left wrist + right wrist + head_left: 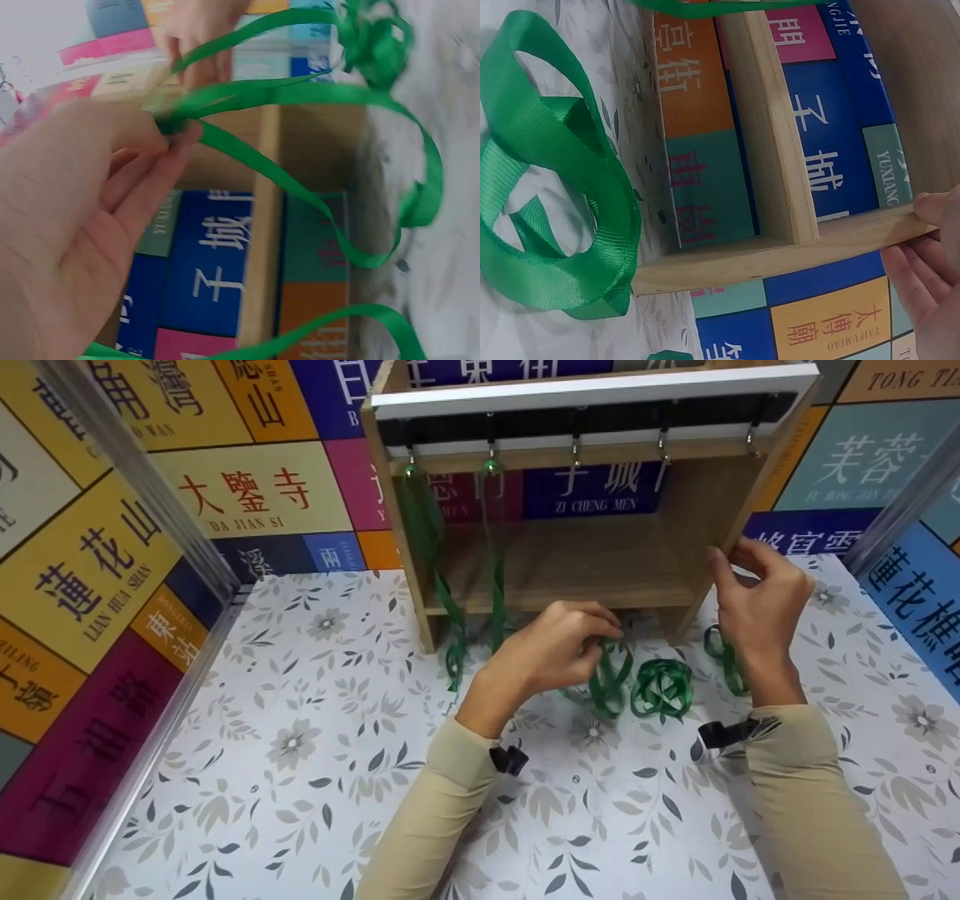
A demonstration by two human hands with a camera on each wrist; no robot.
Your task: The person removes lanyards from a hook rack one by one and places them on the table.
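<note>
My left hand (559, 649) pinches a green ribbon (300, 94) between thumb and fingers, in front of the wooden rack (559, 601). The ribbon's loops (611, 682) hang below the fingers. In the right wrist view, my right hand (930, 270) grips the front edge of the rack's side panel (840, 232), thumb on one face and fingers on the other. Two more green ribbons, a hanging left one (424, 521) and its neighbour (498, 585), dangle from the two leftmost hooks of the rack.
A coiled green ribbon (661, 688) lies on the flower-patterned tabletop (292, 810), and another loop (724, 660) lies beside my right wrist. Metal hooks, one in the middle (576, 450), line the rack's black strip (622, 418). Sign-printed walls (255, 487) stand behind and at both sides.
</note>
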